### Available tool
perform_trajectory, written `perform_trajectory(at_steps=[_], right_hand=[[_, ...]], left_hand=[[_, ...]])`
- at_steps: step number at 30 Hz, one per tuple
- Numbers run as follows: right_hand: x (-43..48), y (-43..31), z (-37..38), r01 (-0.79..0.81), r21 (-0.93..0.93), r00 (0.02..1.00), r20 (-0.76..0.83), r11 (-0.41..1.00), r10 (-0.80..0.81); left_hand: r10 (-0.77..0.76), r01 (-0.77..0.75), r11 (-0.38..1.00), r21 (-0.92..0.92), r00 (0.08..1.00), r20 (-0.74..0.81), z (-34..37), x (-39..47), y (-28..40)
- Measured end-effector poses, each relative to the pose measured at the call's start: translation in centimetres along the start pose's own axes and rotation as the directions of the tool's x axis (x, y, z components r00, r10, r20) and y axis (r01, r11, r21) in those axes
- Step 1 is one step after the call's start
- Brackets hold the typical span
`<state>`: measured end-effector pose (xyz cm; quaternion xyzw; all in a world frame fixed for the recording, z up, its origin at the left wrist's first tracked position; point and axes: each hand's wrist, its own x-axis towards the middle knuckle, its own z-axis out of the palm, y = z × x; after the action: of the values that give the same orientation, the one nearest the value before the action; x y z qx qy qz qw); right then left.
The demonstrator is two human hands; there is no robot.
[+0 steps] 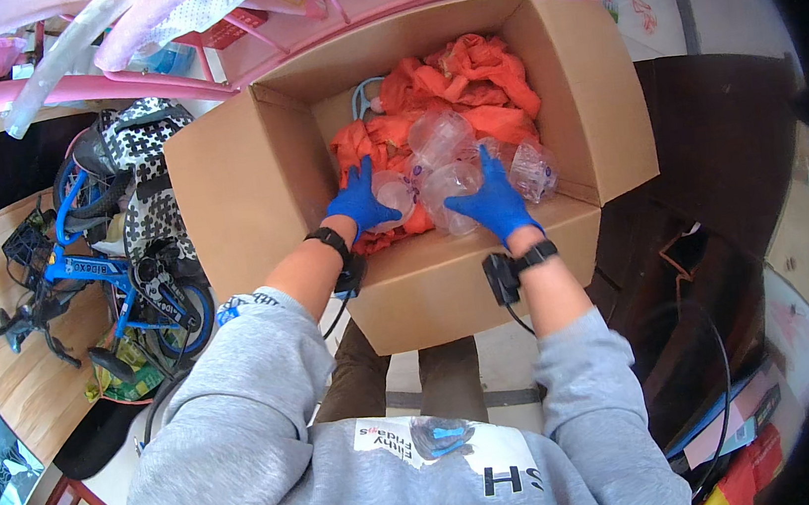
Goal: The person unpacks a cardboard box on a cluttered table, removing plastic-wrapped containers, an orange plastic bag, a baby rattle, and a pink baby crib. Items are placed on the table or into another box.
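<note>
In front of me stands an open cardboard box [271,267] with its flaps folded out. Several clear plastic cups or containers [440,136] lie in it on crumpled orange-red fabric [463,81]. My left hand [361,203], in a blue glove, is at the left of the cups, thumb and fingers spread. My right hand [496,201], gloved alike, is spread over their right part, its thumb beside a round clear cup [451,187]. Both hands look to touch the cups without closing on them. Another clear piece [534,170] lies right of my right hand.
A light-blue loop-shaped object [363,98] lies at the box's back left. Behind the box runs a pink metal frame [267,32]. To the left is a blue child's bicycle [95,265] beside a black-and-white patterned fabric item [146,155]. Dark furniture [721,141] stands on the right.
</note>
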<state>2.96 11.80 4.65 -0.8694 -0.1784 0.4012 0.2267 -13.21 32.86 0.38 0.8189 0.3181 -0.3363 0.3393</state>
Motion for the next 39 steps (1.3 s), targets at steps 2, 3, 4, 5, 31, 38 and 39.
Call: perform_trajectory(at_steps=[2,3,4,5,31,38,39], right_hand=[[2.0,0.4,1.8,-0.036,-0.104,0.997,0.068,0.994,0.044],[2.8,0.7,2.4,-0.084,-0.103,0.99,0.108,0.991,0.095],[3.2,0.9,2.8,-0.139,-0.106,0.978,0.143,0.985,0.154],[3.3,1.2,2.9,-0.108,-0.063,0.98,0.162,0.992,0.117],[-11.3,1.7,-8.0,0.22,0.639,0.955,-0.294,0.737,-0.03],[-24.2,0.0,-13.7,0.434,0.768,0.842,-0.531,0.471,0.091],[-25.7,-0.8,-14.1,0.45,0.753,0.821,-0.56,0.48,0.109]], left_hand=[[0.022,-0.019,0.966,-0.258,1.0,0.01,0.8,1.1,-0.6],[0.007,0.009,0.938,-0.345,0.999,0.045,0.9,1.7,-0.9],[-0.017,0.027,0.919,-0.393,0.999,0.029,0.9,2.2,-1.4],[-0.073,0.094,0.909,-0.406,0.995,0.065,0.6,2.6,-1.9],[-0.092,-0.147,0.301,-0.942,0.979,-0.182,-6.2,-7.2,-0.8],[0.236,-0.231,0.228,-0.946,0.956,-0.176,-8.5,-11.2,11.2],[0.273,-0.231,0.2,-0.952,0.946,-0.173,-9.0,-11.7,12.8]])
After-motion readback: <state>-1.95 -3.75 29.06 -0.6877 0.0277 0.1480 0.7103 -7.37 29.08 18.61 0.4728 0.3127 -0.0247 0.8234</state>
